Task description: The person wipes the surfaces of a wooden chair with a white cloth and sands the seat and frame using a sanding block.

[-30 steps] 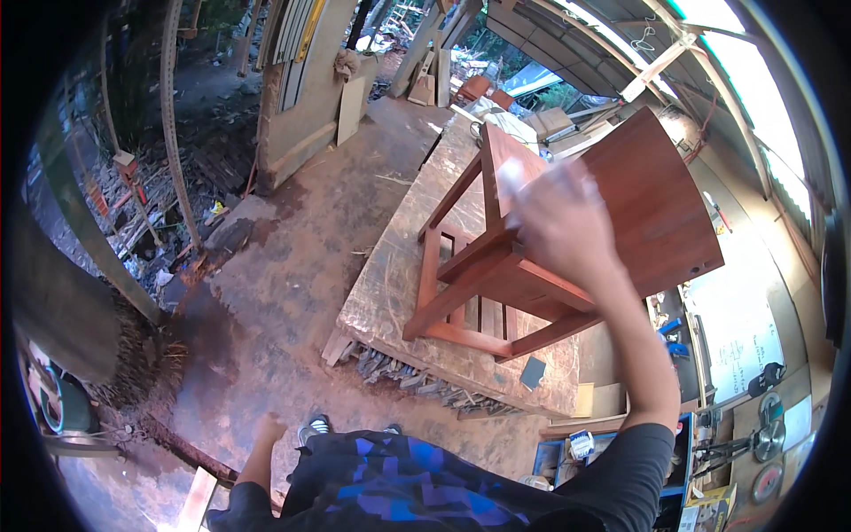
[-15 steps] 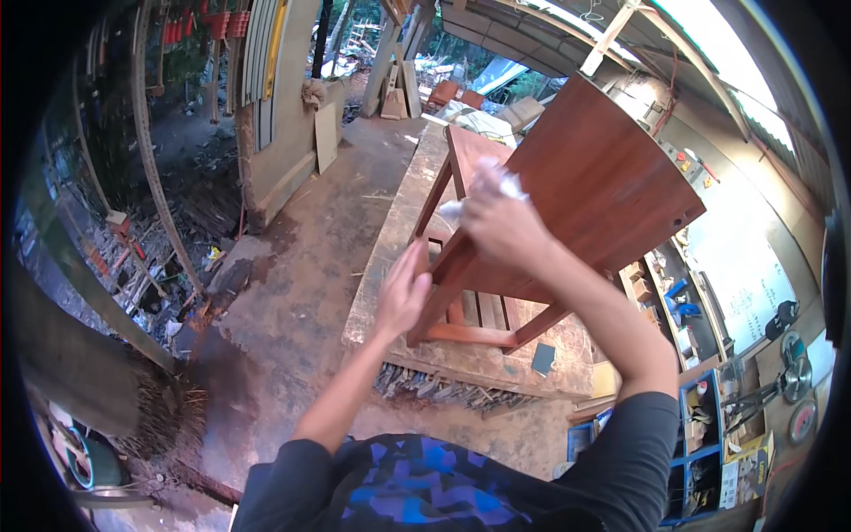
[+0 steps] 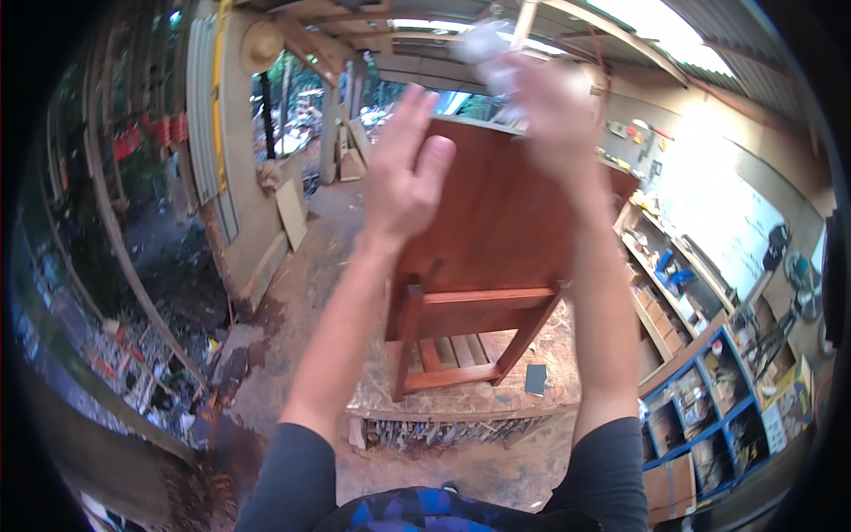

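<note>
Workshop surroundings, open shed.
A blue shelving unit with mixed stock stands at the lower right; wall shelves run above it. A small dark rectangular block lies on the chipboard surface. Loose boards lean against the left wall. A straw hat hangs high near a corrugated metal panel.

left hand raised open, right hand blurred, perhaps gripping
</note>
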The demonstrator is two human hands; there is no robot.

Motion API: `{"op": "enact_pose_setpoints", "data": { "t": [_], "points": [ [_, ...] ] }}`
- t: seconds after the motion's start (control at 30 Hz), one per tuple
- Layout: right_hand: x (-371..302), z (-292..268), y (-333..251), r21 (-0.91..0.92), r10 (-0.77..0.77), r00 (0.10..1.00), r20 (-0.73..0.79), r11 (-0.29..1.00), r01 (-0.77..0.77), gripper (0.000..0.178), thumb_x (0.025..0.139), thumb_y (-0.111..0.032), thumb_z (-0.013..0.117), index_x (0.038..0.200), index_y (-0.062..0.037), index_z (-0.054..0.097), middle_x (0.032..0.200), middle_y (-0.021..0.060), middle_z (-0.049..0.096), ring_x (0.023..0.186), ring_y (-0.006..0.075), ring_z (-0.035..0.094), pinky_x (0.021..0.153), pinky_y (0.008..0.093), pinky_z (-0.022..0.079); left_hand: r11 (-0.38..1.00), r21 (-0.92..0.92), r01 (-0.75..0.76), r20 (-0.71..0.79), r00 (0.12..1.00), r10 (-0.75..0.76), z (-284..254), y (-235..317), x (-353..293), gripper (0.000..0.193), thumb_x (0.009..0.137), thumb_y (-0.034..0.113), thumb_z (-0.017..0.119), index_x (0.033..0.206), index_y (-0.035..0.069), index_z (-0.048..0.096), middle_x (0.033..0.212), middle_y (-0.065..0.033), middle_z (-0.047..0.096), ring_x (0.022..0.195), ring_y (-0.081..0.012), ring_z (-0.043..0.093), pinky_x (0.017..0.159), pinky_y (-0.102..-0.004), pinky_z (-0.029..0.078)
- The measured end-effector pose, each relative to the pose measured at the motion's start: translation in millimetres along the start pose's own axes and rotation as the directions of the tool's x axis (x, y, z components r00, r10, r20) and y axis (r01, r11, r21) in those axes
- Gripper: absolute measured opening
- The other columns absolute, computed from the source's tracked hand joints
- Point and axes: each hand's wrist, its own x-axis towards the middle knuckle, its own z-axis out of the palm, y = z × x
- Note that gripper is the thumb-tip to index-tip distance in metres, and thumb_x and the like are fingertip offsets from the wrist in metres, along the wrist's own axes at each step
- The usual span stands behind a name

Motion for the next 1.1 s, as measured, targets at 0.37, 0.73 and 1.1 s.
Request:
{"op": "enact_pose_setpoints", "data": {
  "t": [0.37, 0.73, 1.1],
  "points": [
    [-63.7, -119.3, 120.3, -0.347, 0.18, 0.903, 0.391, 0.937, -0.037, 0.029, 0.1, -0.022, 0.058, 0.126, -0.0165, 0.068, 0.11, 0.0126, 0.072, 0.102, 0.0339, 0.069, 0.092, 0.0454, 0.054, 0.794, 0.492, -0.356, 0.464, 0.88, 0.107, 36.0, 61.2, 55.2, 0.039, 0.091, 0.041, 0.07, 0.102, 0.005, 0.079, 0.105, -0.0127, 0.077, 0.102, -0.0276, 0.072, 0.106, -0.042, 0.044],
    [-97.6, -236.7, 192.0, -0.284, 0.317, 0.933, 0.171, 0.923, -0.261, 0.029, 0.1, -0.01, 0.056, 0.124, -0.0108, 0.072, 0.114, 0.0172, 0.072, 0.101, 0.0362, 0.069, 0.091, 0.0403, 0.051, 0.804, 0.39, -0.448, 0.587, 0.794, 0.158, 173.8, 100.9, 16.2, 0.054, 0.09, 0.043, 0.071, 0.124, 0.001, 0.071, 0.125, -0.0183, 0.071, 0.12, -0.034, 0.066, 0.103, -0.0426, 0.052],
    [-586.5, -243.4, 342.2, -0.57, 0.929, 0.326, 0.172, 0.364, -0.736, 0.057, 0.089, -0.019, 0.069, 0.144, -0.0137, 0.055, 0.136, 0.0139, 0.066, 0.126, 0.0353, 0.061, 0.108, 0.0427, 0.047, 0.765, 0.396, -0.508, 0.738, 0.672, 0.064, 269.8, 106.1, 5.3, 0.032, 0.087, 0.033, 0.076, 0.105, 0.006, 0.076, 0.111, -0.0161, 0.075, 0.102, -0.0358, 0.071, 0.087, -0.0435, 0.056]
  ]
}}
